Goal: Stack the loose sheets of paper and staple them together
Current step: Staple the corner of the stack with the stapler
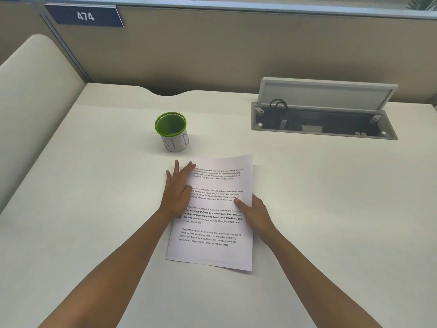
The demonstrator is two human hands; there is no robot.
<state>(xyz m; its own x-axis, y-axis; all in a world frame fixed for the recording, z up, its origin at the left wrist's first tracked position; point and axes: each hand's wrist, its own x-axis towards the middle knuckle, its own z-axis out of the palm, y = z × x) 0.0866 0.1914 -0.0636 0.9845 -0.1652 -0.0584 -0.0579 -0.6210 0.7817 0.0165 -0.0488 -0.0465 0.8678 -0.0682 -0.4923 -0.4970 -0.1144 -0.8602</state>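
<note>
At the middle of the bench lies the stack of paper, printed side up, four blocks of text running down the top sheet, and the sheets are not quite square: a second edge peeks out along the far right side and a thin line of another shows near the bottom. Left hand is down flat on the stack's left edge, fingers spread and pointing away from the person, partly on the page and partly on the bare bench, so that grip is open and pressing, not pinching anything. Right hand is over at the right edge, thumb laid on top of the page near the second block of text; the other fingers are hidden behind the paper's edge, so I cannot tell for sure whether it pinches the sheets or only steadies them. Both forearms come in bare from the bottom of the view. Just beyond the stack's far left corner, close but apart from it, stands a green cup, upright, with a white sleeve and blue marker letters on it. Well off to the far right, a cable hatch set into the bench has its lid tilted up, a black cable loop showing inside. Behind everything runs a beige partition with a blue tag reading 474.
</note>
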